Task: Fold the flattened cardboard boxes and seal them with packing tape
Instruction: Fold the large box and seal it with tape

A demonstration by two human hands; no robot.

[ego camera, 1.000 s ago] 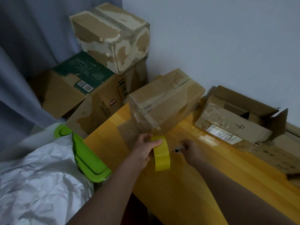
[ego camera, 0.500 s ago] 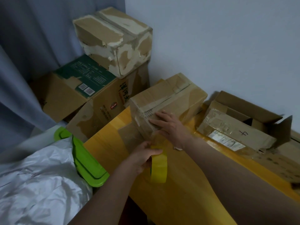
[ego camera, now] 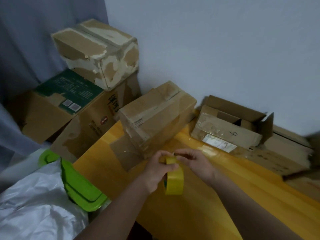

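One folded box (ego camera: 155, 116) stands taped on the yellow table (ego camera: 199, 205); left hand (ego camera: 155, 172) grips the tape roll (ego camera: 174, 177), right hand (ego camera: 195, 161) pinches its end; the open box (ego camera: 230, 129) remains unsealed.

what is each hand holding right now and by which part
The left hand grips the yellow tape roll by its upper rim. The right hand pinches a small dark object at the roll's top; what it is cannot be told.

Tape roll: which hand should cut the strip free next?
Right, probably. The right hand holds a small dark tool at the top of the tape roll, while the left hand is occupied gripping that roll upright.
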